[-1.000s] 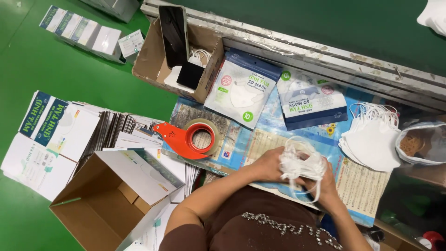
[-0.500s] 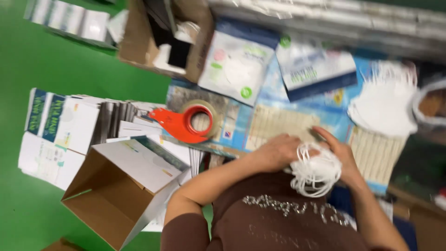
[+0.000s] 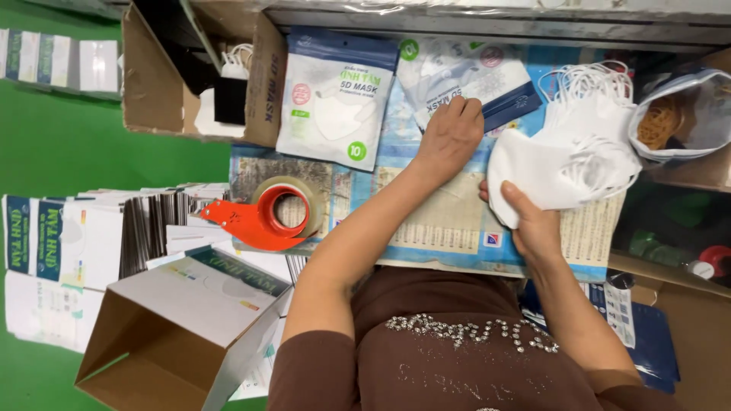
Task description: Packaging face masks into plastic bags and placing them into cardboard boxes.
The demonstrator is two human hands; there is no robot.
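The right hand (image 3: pixel 533 221) held a bunch of soft white face masks (image 3: pixel 560 164). Its fingers were wrapped tight around the bunch's near end, and the thumb lay on top. Most of those fingers were hidden under the masks. The left hand (image 3: pixel 451 135) lay flat with its fingertips on a clear plastic bag with a blue strip (image 3: pixel 464 80). I could not tell if it was gripping the bag. Just left of those fingers was a white and blue mask packet (image 3: pixel 335 99). A red tape holder with brown tape (image 3: pixel 268 215) sat farther left, near the table's edge. The open brown cardboard box (image 3: pixel 171 339) was cut off at the bottom.
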